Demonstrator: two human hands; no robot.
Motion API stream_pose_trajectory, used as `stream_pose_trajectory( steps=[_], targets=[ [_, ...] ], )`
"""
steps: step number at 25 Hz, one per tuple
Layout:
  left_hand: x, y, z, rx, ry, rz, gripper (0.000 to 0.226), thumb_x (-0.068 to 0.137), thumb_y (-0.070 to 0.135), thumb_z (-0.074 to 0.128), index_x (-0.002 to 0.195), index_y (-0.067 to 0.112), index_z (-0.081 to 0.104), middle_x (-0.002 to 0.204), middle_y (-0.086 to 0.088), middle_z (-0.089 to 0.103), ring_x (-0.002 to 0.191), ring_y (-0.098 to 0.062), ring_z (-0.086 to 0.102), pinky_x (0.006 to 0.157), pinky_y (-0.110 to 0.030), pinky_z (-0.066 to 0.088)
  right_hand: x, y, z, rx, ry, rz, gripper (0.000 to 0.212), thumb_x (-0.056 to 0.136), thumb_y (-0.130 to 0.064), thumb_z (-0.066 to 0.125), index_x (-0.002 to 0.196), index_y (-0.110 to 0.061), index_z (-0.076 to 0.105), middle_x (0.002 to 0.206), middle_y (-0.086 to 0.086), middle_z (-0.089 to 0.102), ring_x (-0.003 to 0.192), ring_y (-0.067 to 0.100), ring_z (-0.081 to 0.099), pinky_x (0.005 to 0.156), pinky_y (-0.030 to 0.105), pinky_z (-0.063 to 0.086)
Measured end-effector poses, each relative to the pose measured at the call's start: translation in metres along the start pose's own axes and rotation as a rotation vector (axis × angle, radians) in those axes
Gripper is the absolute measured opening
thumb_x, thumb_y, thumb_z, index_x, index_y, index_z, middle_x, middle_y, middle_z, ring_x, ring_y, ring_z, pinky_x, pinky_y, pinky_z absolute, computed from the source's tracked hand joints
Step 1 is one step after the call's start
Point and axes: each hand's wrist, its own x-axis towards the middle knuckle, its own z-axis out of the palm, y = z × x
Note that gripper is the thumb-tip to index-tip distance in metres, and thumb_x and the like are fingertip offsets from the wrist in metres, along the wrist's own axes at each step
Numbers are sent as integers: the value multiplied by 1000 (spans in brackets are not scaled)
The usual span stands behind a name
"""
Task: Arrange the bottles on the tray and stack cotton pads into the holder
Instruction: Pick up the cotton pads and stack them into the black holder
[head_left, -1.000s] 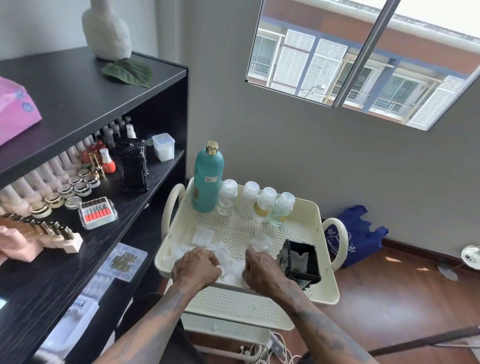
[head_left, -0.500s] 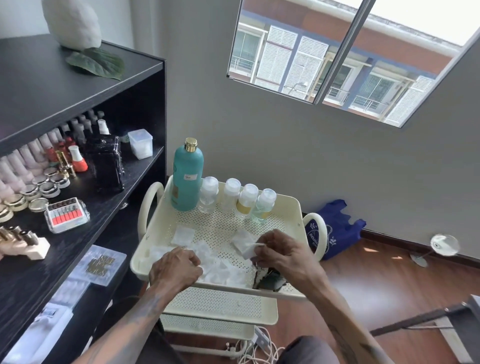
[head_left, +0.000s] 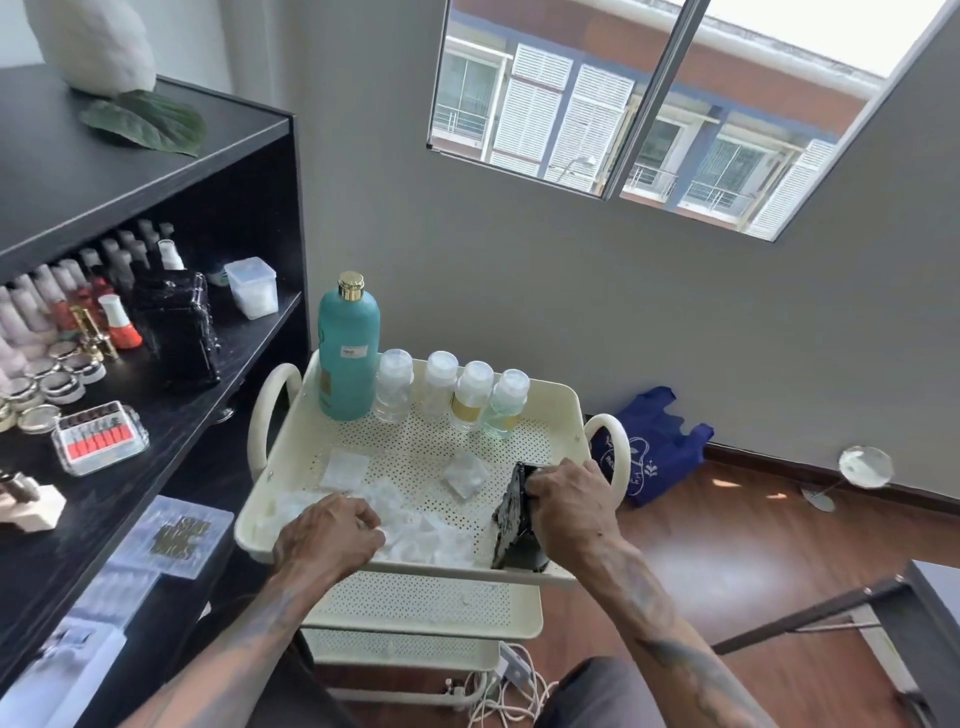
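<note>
Black holder (head_left: 511, 512) (glossy, tilted) gripped by right hand (head_left: 569, 506), left hand (head_left: 327, 535) curled over white cotton pads (head_left: 415, 530)

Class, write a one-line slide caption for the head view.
Right hand grips the black holder while the left hand gathers cotton pads on the cream tray.

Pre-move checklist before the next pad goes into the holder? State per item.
1. Right hand grips black holder: ok.
2. Holder upright: not ok, tilted.
3. Left hand on loose cotton pads: ok; a pad pinched in its fingers: cannot tell.
4. Holder opening clear: cannot tell, hidden.
5. Teal bottle and four small bottles upright along tray back edge: ok.
</note>
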Motion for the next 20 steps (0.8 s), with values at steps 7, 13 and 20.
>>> stream_pose_trajectory(
  steps=[7,13,20],
  targets=[
    [-3,1,-7,-42,-50,-21,22,73,36,66,95,37,71,103,14,68,91,-10,63,78,-29,50,27,-1,-16,-158,-591,-69,27,94,-11,43,105,-20,66,97,0,65,89,18,49,98,39,31],
    [-1,0,-4,-80,-34,18,8,80,35,64,86,37,69,99,14,63,92,-10,61,83,-35,53,-5,47,-16,502,-13,-26,45,75,-32,58,118,-46,55,119,-19,58,108,6,54,93,29,44],
    [-4,-2,-6,-334,81,65,8,87,34,59,92,27,62,102,10,65,98,-14,60,78,-34,49,-16,54,25,803,-267,92,105,67,-18,83,151,-36,22,144,-2,44,127,14,45,111,32,38]
  ],
)
